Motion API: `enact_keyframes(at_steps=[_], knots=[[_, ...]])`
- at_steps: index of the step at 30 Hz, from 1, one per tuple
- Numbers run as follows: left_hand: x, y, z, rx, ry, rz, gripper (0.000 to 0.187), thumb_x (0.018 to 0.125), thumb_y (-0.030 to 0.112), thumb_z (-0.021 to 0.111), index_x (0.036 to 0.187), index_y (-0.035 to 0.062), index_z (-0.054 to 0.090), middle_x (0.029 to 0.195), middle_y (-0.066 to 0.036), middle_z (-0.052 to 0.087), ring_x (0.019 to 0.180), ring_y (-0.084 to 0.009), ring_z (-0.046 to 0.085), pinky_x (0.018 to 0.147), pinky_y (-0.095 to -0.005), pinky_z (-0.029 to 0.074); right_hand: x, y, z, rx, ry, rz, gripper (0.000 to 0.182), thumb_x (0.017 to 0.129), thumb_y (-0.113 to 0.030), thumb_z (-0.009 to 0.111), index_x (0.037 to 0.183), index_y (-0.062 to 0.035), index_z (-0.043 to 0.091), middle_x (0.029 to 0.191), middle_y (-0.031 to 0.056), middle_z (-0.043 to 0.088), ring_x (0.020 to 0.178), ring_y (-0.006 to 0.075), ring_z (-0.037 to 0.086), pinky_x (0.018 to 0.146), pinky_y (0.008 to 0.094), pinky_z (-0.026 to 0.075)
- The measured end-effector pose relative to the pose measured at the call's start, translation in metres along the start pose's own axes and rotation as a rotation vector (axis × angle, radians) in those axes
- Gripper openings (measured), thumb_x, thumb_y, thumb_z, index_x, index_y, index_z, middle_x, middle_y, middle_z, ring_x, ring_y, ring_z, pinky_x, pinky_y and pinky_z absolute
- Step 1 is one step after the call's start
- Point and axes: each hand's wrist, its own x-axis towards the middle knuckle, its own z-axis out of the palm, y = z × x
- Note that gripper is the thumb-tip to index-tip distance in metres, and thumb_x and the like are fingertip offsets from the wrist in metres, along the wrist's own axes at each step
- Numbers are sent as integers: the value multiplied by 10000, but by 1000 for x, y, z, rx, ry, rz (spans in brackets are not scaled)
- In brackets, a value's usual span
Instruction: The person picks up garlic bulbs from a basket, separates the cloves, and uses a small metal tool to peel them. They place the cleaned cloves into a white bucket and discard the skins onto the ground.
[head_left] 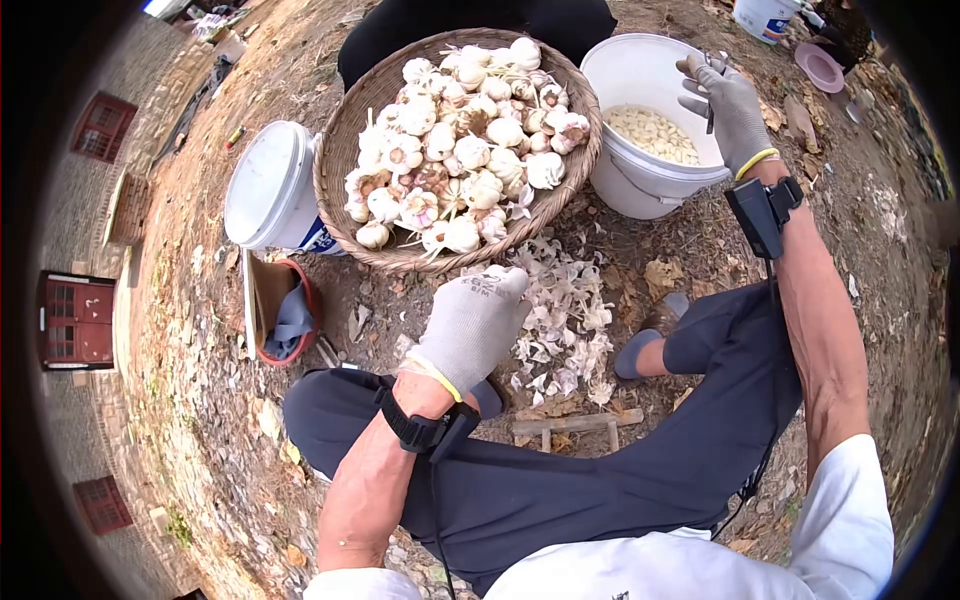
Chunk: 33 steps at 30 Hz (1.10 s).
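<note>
My left hand (470, 312), in a grey knit glove, is closed in a fist just below the near rim of a wicker basket (335, 215); whatever it holds is hidden. Whole garlic bulbs (470, 150) are heaped in the basket. My right hand (728, 108), gloved too, is raised at the right rim of a white bucket (640, 190). Its fingers are curled around a thin dark metal tool (710, 122), seen only in part. Peeled garlic cloves (655, 133) cover the bottom of this bucket. Papery garlic skins (565, 325) lie piled on the ground between my feet.
A lidded white bucket (270, 185) stands left of the basket. Below it is a red tub (312, 335) with dark cloth. A small wooden frame (580, 425) lies before my legs. Someone's dark-clothed legs (400, 35) are behind the basket. Another bucket (765, 18) and a pink basin (820, 68) sit farther right.
</note>
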Motion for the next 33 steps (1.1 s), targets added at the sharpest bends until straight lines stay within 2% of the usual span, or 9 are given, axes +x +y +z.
enact_keyframes(at_steps=[1, 4, 8, 10, 12, 17, 24, 29, 33], knots=[[1, 0, 0, -30, 21, 4, 185, 974, 227, 732, 1034, 61, 676, 933, -184, 728, 875, -401, 730, 746, -488, 571, 13, 7, -10, -285, 41, -83, 304, 1078, -318, 684, 1167, -37, 759, 897, 4, 722, 778, 162, 667, 720, 325, 513], [2, -4, -3, -68, 103, 19, 160, 972, 194, 740, 1057, 66, 693, 926, -172, 727, 867, -398, 728, 741, -474, 569, 24, 16, -19, -536, 118, -82, 261, 1054, -312, 713, 1092, -61, 772, 775, -45, 657, 752, 122, 605, 676, 315, 448], [8, -20, -21, -60, 413, -36, 212, 909, 101, 787, 1103, 54, 714, 1008, -163, 730, 914, -376, 736, 774, -436, 575, 4, 8, -3, -464, 11, -71, 312, 1080, -333, 676, 1207, -67, 779, 1112, 12, 761, 998, 71, 666, 798, 262, 545], [7, -33, -30, 55, 485, -116, 219, 910, 115, 794, 1104, 53, 715, 1013, -156, 731, 916, -366, 741, 779, -438, 576, -6, 8, 10, -289, -22, -83, 305, 1079, -296, 673, 1204, -37, 774, 1113, 27, 764, 988, 78, 699, 772, 264, 569], [4, -45, -31, 116, 484, -160, 229, 926, 167, 790, 1122, 69, 724, 1004, -155, 738, 924, -362, 745, 790, -444, 580, -18, 3, 19, -282, -160, -55, 334, 1051, -304, 706, 1194, -5, 748, 966, 50, 754, 845, 122, 724, 690, 262, 568], [1, -57, -28, 284, 273, -222, 181, 966, 226, 744, 1010, 51, 736, 958, -180, 738, 934, -375, 735, 800, -477, 573, -56, -19, 45, -382, -327, -51, 286, 1049, -295, 709, 1105, -20, 766, 628, -15, 669, 523, 24, 549, 494, 212, 421], [13, -58, -29, 312, 157, -334, 269, 998, 291, 710, 949, 34, 771, 909, -202, 752, 885, -386, 750, 801, -479, 577, -93, -22, 70, -277, -512, -41, 270, 1044, -281, 721, 1066, -16, 768, 607, -24, 629, 515, 25, 523, 491, 240, 376], [19, -70, -17, 289, 138, -362, 258, 999, 290, 713, 952, 41, 763, 888, -202, 756, 879, -396, 753, 785, -483, 580, -115, -41, 78, -320, -569, 46, 249, 1018, -242, 740, 1036, 4, 702, 657, -3, 639, 542, 54, 586, 544, 274, 488], [17, -59, -15, 180, 331, -267, 194, 994, 214, 729, 972, 23, 703, 869, -207, 728, 854, -407, 737, 739, -471, 561, -117, -25, 81, -273, -580, -27, 250, 1013, -233, 741, 1033, 14, 699, 693, 12, 674, 538, 66, 600, 545, 281, 490]])
